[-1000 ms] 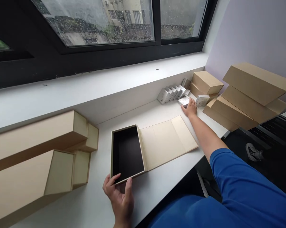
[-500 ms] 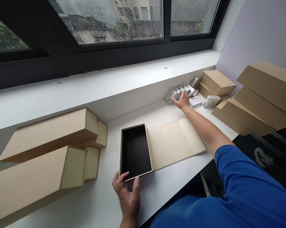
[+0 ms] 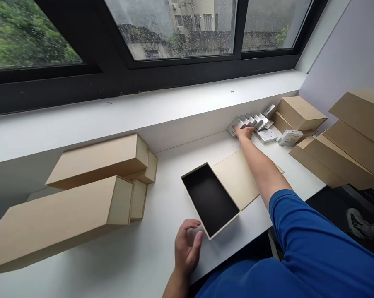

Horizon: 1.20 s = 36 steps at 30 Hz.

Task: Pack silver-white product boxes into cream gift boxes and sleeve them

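Observation:
An open rigid box (image 3: 210, 198) with a black interior lies on the white counter (image 3: 143, 256), its cream lid flap (image 3: 236, 178) spread flat and partly under my right arm. My left hand (image 3: 188, 248) sits beside the box's near corner, fingers apart and curled, holding nothing. My right hand (image 3: 244, 132) reaches far forward, its fingers resting on the end of a leaning row of small white boxes (image 3: 252, 121). Two more small white boxes (image 3: 266, 135) (image 3: 290, 138) lie flat just right of that hand.
Closed kraft-coloured boxes (image 3: 300, 112) are stacked against the wall at the right, with larger ones (image 3: 354, 140) nearer me. Long tan boxes (image 3: 96, 161) lie at the left. A white windowsill (image 3: 143, 111) and a black window frame run behind the counter.
The open box has turned clockwise and my left hand has come away from its corner. My right hand has moved along the row of small boxes. The view has shifted.

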### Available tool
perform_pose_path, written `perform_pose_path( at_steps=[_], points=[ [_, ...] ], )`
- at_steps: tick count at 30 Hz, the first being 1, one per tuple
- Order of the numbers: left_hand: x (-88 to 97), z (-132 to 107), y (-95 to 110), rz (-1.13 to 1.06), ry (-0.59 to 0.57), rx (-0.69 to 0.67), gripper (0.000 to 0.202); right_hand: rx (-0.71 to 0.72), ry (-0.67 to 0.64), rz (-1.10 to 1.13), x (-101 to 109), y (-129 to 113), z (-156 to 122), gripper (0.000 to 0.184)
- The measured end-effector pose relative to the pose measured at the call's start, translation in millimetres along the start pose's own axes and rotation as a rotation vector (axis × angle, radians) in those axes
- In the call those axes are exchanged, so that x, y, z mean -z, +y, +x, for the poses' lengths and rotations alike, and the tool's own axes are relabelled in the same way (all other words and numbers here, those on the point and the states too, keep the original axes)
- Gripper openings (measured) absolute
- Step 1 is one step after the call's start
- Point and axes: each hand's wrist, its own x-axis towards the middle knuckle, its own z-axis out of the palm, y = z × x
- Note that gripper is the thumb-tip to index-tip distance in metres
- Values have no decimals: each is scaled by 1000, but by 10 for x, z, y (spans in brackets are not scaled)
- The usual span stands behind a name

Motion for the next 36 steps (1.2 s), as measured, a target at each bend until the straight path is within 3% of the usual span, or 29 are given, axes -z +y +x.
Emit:
perform_pose_path(
  at_steps=[3, 9, 16, 20, 24, 26, 30, 34, 36],
  points=[
    [-19, 71, 103, 8, -143, -39, 8, -44, 21, 17, -59, -40, -11, 102],
    [-13, 127, 161, -10, -156, 26, 12, -42, 80, 65, -139, -22, -93, 91],
    [-15, 132, 169, -17, -169, 33, 10, 152, 118, 204, -218, 145, -386, 58],
    [-11, 113, 156, -34, -159, 49, 10, 278, 16, 362, -108, 159, -582, 54],
    [-13, 99, 158, -59, -149, 78, 12, 364, -116, 525, 203, 54, -771, 43],
    [-22, 93, 161, -60, -144, 91, 12, 394, -255, 607, 441, 35, -912, 41],
    [-54, 58, 126, -21, -128, 115, 12, 323, -847, 749, 974, 221, -1379, 55],
    [-89, 11, 45, 34, -73, 96, 25, 250, -1224, 392, 1368, 552, -1946, 52],
    [-102, 2, 18, 78, -44, 74, 35, 315, -1298, 139, 1493, 621, -2163, 46]
  ],
)
